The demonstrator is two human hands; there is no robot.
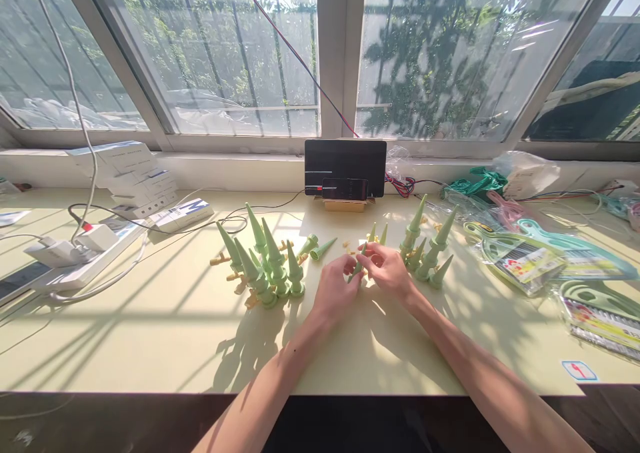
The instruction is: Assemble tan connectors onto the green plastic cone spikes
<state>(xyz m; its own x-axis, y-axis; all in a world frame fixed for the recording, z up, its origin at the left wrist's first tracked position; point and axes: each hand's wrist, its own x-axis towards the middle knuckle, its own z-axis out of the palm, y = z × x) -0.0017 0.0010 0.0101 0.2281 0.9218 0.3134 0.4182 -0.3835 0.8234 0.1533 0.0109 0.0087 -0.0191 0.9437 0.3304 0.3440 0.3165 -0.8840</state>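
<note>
Near the middle of the table, my left hand [334,285] is closed around a green cone-shaped watering spike [357,269], which points upward. My right hand [389,268] pinches at the same spike's upper part from the other side; its fingertips partly cover it. To the left stands a cluster of green spikes [273,259] with yellow valve pieces sticking out. Two loose spikes, one of them a plain cone [324,248], lie just beyond my left hand. Several more upright spikes [434,243] are grouped right of my right hand, and small yellow pieces [349,245] lie behind the hands.
A black tablet [345,159] with a phone before it stands at the back. White boxes [133,173] and a power strip [93,253] with cables are at left. Packaged green items [530,256] and a numbered sticker [579,371] lie at right. The table's front edge is close.
</note>
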